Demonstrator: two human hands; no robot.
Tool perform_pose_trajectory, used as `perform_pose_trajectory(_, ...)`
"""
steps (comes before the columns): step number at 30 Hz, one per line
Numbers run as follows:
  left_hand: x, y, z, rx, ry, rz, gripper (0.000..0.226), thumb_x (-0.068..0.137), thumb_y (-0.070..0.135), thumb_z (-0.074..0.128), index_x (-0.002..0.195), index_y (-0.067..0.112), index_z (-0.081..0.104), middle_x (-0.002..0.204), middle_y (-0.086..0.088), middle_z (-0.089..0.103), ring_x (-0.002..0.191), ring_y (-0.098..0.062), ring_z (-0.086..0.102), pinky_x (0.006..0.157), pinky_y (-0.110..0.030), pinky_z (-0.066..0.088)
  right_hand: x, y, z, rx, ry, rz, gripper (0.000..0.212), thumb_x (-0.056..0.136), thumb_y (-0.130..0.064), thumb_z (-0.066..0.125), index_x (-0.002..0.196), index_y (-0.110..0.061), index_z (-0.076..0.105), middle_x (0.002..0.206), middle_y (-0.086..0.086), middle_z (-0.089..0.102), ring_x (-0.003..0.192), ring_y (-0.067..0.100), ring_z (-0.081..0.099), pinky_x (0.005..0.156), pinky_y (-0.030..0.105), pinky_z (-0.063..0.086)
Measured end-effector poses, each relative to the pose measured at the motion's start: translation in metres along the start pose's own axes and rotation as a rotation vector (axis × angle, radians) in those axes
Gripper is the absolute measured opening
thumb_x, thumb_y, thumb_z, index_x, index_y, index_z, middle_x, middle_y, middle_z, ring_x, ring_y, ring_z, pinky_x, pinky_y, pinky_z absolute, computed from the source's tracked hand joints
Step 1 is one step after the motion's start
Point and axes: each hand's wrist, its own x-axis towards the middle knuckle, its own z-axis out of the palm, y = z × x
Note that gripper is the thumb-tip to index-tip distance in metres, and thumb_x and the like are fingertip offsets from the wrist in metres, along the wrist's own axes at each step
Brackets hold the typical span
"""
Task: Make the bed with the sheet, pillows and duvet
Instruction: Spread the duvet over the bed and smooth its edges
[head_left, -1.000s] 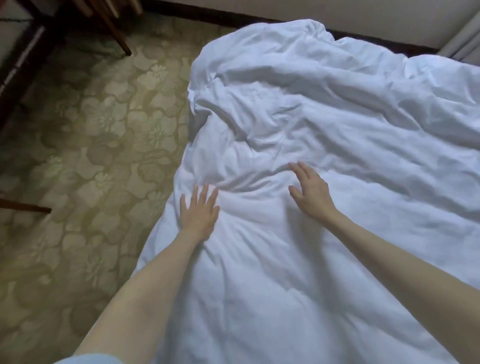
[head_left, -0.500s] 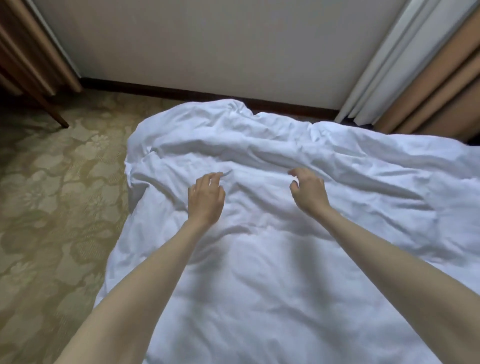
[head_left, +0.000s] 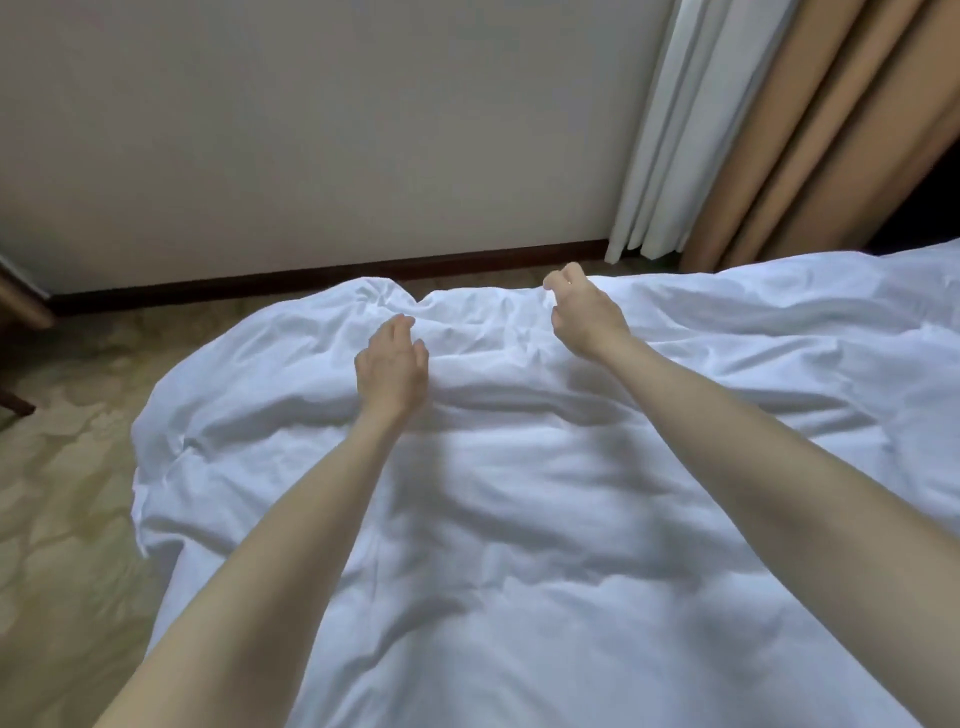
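Both hands have been reached further toward the far edge of the duvet (head_left: 519, 519), still bunched there. Left hand (head_left: 392, 364) fingers together, loosely curved, resting on cloth; right hand (head_left: 584, 312) curled, grip cannot be told. Curtains (head_left: 779, 130) and carpet (head_left: 67, 467) beyond; nothing obstructing.

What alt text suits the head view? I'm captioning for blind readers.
Two bare arms reach over a rumpled white duvet; the left hand rests on it, the right hand hovers with curled fingers near its far edge. Beyond: patterned carpet, beige wall, tan curtains.
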Motion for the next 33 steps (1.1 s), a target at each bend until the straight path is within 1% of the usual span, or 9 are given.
perform_pose_trajectory(5,0.028,0.016,0.035,0.015,-0.189,0.145,0.036,0.102,0.020,0.030,0.134,0.016,0.045,0.145,-0.003,0.042,0.142,-0.022,0.025,0.111,-0.043,0.016,0.026,0.014,0.035,0.032,-0.019,0.100,0.046,0.087,0.009,0.039,0.130,-0.006,0.040,0.125,0.016,0.040,0.096,0.041,0.054,0.070,0.040,0.041)
perform_pose_trajectory(9,0.032,0.000,0.065,0.120,-0.365,0.056,0.025,0.101,0.022,0.029,0.117,0.007,0.042,0.115,-0.019,0.057,0.104,-0.039,0.054,0.088,-0.043,0.037,0.022,0.041,0.076,0.167,-0.168,0.323,0.069,0.091,-0.005,0.042,0.150,-0.020,0.010,0.129,0.021,0.044,0.111,0.041,0.051,0.087,0.041,0.040)
perform_pose_trajectory(12,0.035,-0.010,0.080,0.072,-0.386,-0.059,0.068,0.096,0.034,0.047,0.148,0.018,0.008,0.117,-0.017,0.058,0.104,-0.041,0.057,0.084,-0.043,0.042,0.007,0.055,0.102,0.142,-0.329,0.354,0.085,0.089,-0.023,0.053,0.152,-0.029,-0.004,0.133,0.019,0.045,0.113,0.040,0.052,0.090,0.041,0.042)
perform_pose_trajectory(14,0.036,-0.014,0.085,0.114,-0.389,-0.064,0.102,0.085,0.041,0.066,0.150,0.028,-0.012,0.117,-0.015,0.057,0.103,-0.040,0.058,0.081,-0.041,0.043,0.008,0.061,0.105,0.163,-0.384,0.361,0.075,0.088,-0.026,0.057,0.150,-0.019,0.014,0.132,0.018,0.049,0.117,0.038,0.051,0.093,0.039,0.042)
perform_pose_trajectory(18,0.039,-0.010,0.096,0.274,-0.419,-0.072,0.064,0.086,0.046,0.062,0.135,0.021,0.029,0.124,-0.015,0.055,0.109,-0.039,0.055,0.079,-0.040,0.041,0.013,0.064,0.108,0.073,-0.404,0.339,0.032,0.093,-0.011,0.038,0.125,-0.007,0.044,0.128,0.023,0.049,0.117,0.038,0.050,0.095,0.040,0.043)
perform_pose_trajectory(21,0.031,-0.005,0.101,0.361,-0.430,-0.053,0.035,0.097,0.034,0.046,0.122,0.010,0.047,0.123,-0.018,0.056,0.112,-0.038,0.054,0.082,-0.040,0.042,0.003,0.058,0.112,0.010,-0.394,0.320,0.030,0.094,-0.008,0.034,0.122,-0.004,0.046,0.129,0.023,0.050,0.120,0.039,0.049,0.095,0.043,0.041)
perform_pose_trajectory(25,0.022,-0.002,0.088,0.264,-0.447,-0.125,0.027,0.095,0.015,0.039,0.113,0.001,0.054,0.122,-0.022,0.056,0.112,-0.040,0.053,0.083,-0.039,0.041,-0.008,0.045,0.098,0.004,-0.343,0.371,0.033,0.095,-0.011,0.035,0.122,-0.003,0.053,0.130,0.019,0.052,0.121,0.038,0.049,0.093,0.041,0.041)
perform_pose_trajectory(29,0.042,0.035,0.051,0.033,-0.261,-0.227,0.030,0.097,0.014,0.038,0.110,-0.005,0.057,0.118,-0.025,0.058,0.108,-0.040,0.055,0.079,-0.038,0.042,0.014,0.030,0.053,-0.041,-0.243,0.256,0.032,0.096,-0.014,0.033,0.118,-0.004,0.054,0.126,0.020,0.053,0.114,0.040,0.052,0.082,0.039,0.042)
perform_pose_trajectory(33,0.100,0.074,0.016,-0.161,0.067,-0.086,0.030,0.092,0.005,0.040,0.109,0.001,0.065,0.110,-0.023,0.065,0.105,-0.037,0.059,0.080,-0.038,0.041,0.055,0.026,-0.003,0.097,0.134,0.296,0.027,0.099,-0.016,0.032,0.116,-0.001,0.047,0.118,0.028,0.057,0.110,0.043,0.054,0.075,0.040,0.035)
